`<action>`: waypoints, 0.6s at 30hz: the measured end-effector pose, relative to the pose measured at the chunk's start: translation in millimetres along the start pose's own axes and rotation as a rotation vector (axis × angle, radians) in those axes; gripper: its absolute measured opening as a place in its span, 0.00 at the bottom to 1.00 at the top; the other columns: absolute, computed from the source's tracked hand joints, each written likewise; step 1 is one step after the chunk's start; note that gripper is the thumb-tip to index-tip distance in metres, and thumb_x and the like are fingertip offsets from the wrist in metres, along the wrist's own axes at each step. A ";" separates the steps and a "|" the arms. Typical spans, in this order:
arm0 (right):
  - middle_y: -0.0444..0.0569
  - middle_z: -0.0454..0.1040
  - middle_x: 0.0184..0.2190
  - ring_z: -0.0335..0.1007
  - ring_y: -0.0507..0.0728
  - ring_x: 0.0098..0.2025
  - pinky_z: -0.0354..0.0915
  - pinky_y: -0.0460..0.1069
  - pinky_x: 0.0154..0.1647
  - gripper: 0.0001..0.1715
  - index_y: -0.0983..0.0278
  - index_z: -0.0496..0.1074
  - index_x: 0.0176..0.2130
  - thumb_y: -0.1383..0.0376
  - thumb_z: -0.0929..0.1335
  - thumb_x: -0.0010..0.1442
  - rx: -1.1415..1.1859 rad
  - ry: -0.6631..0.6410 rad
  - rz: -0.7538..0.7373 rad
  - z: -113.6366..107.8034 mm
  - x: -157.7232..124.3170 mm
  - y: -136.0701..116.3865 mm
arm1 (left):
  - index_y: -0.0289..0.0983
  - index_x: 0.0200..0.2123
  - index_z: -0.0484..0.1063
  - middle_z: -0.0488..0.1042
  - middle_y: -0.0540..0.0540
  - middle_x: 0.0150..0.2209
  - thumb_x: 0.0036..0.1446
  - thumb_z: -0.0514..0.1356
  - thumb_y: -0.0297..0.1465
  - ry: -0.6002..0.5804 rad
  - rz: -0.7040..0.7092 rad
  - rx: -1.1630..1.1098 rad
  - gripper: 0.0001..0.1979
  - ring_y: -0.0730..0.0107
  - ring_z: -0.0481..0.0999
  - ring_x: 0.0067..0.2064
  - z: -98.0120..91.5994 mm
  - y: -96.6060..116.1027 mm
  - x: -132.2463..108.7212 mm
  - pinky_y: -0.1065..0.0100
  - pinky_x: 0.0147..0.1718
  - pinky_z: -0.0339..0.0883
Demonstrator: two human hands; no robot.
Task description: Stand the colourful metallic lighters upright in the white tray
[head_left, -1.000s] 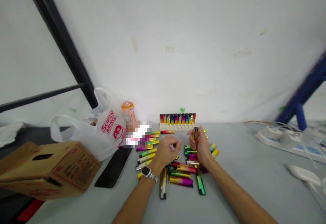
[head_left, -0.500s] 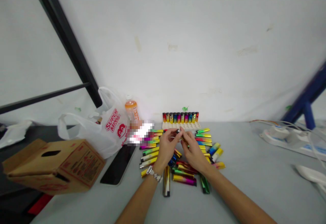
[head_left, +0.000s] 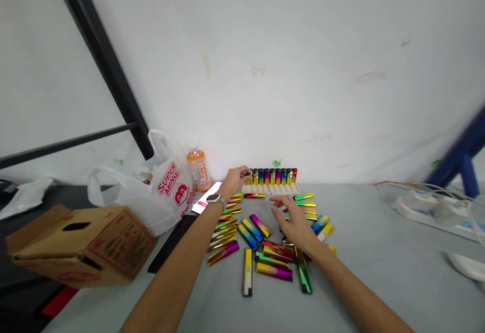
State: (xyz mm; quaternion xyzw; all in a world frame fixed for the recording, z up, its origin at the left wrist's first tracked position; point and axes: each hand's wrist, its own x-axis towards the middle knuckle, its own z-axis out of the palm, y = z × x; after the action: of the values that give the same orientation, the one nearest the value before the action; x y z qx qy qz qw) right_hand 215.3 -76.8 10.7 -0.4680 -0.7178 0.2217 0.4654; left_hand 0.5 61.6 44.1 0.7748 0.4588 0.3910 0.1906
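- At the upright lighters (head_left: 273,177), your left hand (head_left: 235,179) is pinched nearly together, grip unclear: avoid jostling them.
- Your right hand (head_left: 295,220), loosely spread, looks empty.

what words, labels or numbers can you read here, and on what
"SUPER MING": white plastic bag, in red; smaller print beneath its logo is unreadable.
Cardboard box: red print, too small and blurred.
Bottle: label lettering too blurred.
Lighters: no readable text.
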 end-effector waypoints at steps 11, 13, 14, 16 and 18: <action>0.50 0.73 0.40 0.68 0.59 0.46 0.63 0.55 0.49 0.10 0.62 0.74 0.41 0.66 0.64 0.62 -0.006 -0.023 -0.027 0.9 -0.1 2.4 | 0.37 0.41 0.78 0.77 0.44 0.38 0.56 0.57 0.29 -0.010 0.116 0.148 0.12 0.67 0.76 0.38 8.8 -14.4 11.6 0.63 0.45 0.72; 0.50 0.73 0.39 0.68 0.58 0.45 0.62 0.55 0.49 0.09 0.62 0.74 0.40 0.66 0.64 0.62 -0.002 -0.013 -0.031 -0.2 0.3 1.7 | 0.37 0.45 0.78 0.73 0.43 0.41 0.57 0.55 0.26 0.039 0.175 0.292 0.16 0.66 0.74 0.42 12.3 -13.0 6.6 0.62 0.48 0.69; 0.50 0.73 0.38 0.68 0.58 0.44 0.62 0.55 0.49 0.09 0.62 0.74 0.39 0.66 0.64 0.62 0.000 -0.008 -0.032 -0.5 0.5 1.2 | 0.38 0.47 0.77 0.71 0.42 0.42 0.56 0.54 0.24 0.058 0.191 0.366 0.18 0.65 0.72 0.43 13.4 -11.9 3.2 0.62 0.49 0.68; 0.50 0.72 0.37 0.67 0.58 0.43 0.63 0.54 0.48 0.09 0.63 0.74 0.38 0.66 0.65 0.61 -0.001 0.001 -0.030 -0.3 1.2 0.4 | 0.39 0.51 0.75 0.69 0.41 0.44 0.54 0.53 0.21 0.077 0.191 0.498 0.23 0.62 0.70 0.46 13.6 -8.7 -4.4 0.60 0.50 0.67; 0.49 0.72 0.36 0.67 0.58 0.41 0.63 0.54 0.46 0.09 0.63 0.74 0.38 0.65 0.65 0.61 -0.008 -0.002 -0.017 1.2 2.0 0.3 | 0.41 0.55 0.73 0.67 0.41 0.46 0.53 0.53 0.20 0.059 0.165 0.593 0.27 0.60 0.68 0.47 11.0 -4.5 -11.0 0.58 0.49 0.65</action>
State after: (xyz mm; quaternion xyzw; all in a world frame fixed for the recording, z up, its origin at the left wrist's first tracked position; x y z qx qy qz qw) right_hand 214.1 -74.7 10.8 -0.4635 -0.7229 0.2154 0.4648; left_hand 3.5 55.1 29.6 0.8196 0.4939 0.2763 -0.0897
